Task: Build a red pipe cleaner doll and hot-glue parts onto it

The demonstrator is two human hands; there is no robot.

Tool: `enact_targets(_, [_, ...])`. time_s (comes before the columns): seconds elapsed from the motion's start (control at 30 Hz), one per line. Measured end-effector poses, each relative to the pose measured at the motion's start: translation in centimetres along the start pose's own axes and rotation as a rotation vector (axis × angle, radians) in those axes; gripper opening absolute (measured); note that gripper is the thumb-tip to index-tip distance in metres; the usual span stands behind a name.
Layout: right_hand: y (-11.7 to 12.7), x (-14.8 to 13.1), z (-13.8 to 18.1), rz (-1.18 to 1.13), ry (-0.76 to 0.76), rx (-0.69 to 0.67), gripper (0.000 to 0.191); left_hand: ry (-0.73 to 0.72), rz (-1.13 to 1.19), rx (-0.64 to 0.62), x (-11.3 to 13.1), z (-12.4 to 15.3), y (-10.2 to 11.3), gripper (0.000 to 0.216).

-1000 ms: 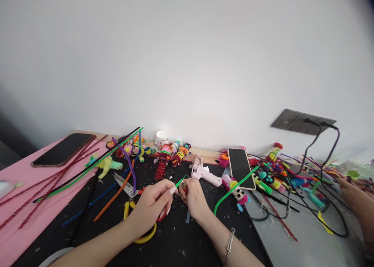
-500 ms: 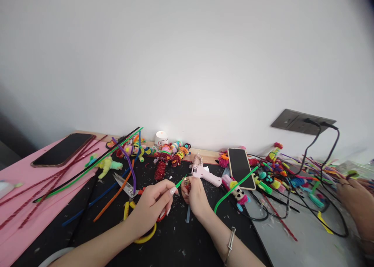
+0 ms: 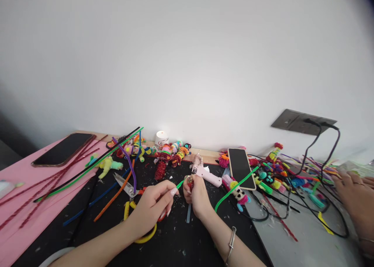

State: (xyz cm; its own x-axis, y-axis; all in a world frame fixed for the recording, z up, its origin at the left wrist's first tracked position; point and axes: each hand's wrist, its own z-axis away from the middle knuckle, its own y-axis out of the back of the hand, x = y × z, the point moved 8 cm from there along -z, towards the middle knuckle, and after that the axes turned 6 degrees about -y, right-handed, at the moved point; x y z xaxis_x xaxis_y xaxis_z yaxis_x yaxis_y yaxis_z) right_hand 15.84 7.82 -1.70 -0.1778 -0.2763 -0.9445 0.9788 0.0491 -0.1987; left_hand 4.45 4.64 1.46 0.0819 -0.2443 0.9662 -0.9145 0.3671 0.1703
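My left hand [image 3: 156, 204] is closed, pinching a short green pipe cleaner [image 3: 180, 184] between thumb and fingertips. Its free end points right, up to the metal top of a small red lighter [image 3: 191, 184]. Wrapped round that lighter is my right hand [image 3: 196, 199], with most of the body hidden by the fingers. I cannot make out a flame. Under my left hand lie scissors [image 3: 128, 188] with red handles, partly covered, and a bent yellow pipe cleaner [image 3: 146, 239]. Just beyond my right hand rests a pale pink glue gun [image 3: 206, 173].
Loose pipe cleaners [image 3: 115, 199] and a phone [image 3: 62, 149] lie left. Pipe cleaner figures [image 3: 177, 154] and a paper cup [image 3: 161, 138] line the wall. Right are another phone [image 3: 241, 167], a green pipe cleaner [image 3: 233, 189], black cables [image 3: 344, 220] and another person's hand [image 3: 350, 195].
The green pipe cleaner's tip now meets the top of the lighter, its angle slightly lower. My hands have barely moved. The other person's hand at right has shifted and lies flatter.
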Motion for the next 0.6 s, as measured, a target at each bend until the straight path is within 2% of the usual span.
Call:
enact_targets(0.13, [0.4,0.6,-0.5,-0.166,-0.070,0.012,0.044,-0.010,-0.014,0.019,0.1,-0.1,0.1,0.030])
enact_targets(0.23, [0.2,0.8,-0.5,-0.205,-0.094,-0.029,0.049,-0.015,-0.032,0.043,0.2,-0.2,0.3,0.029])
enact_targets(0.43, [-0.3,0.2,0.0,-0.077,0.032,-0.027,0.052,-0.102,-0.239,0.158,1.0,-0.1,1.6,0.026])
enact_targets(0.6, [-0.4,0.0,0.2,-0.070,0.090,-0.068,0.050,-0.161,-0.377,0.186,1.5,0.0,2.1,0.025])
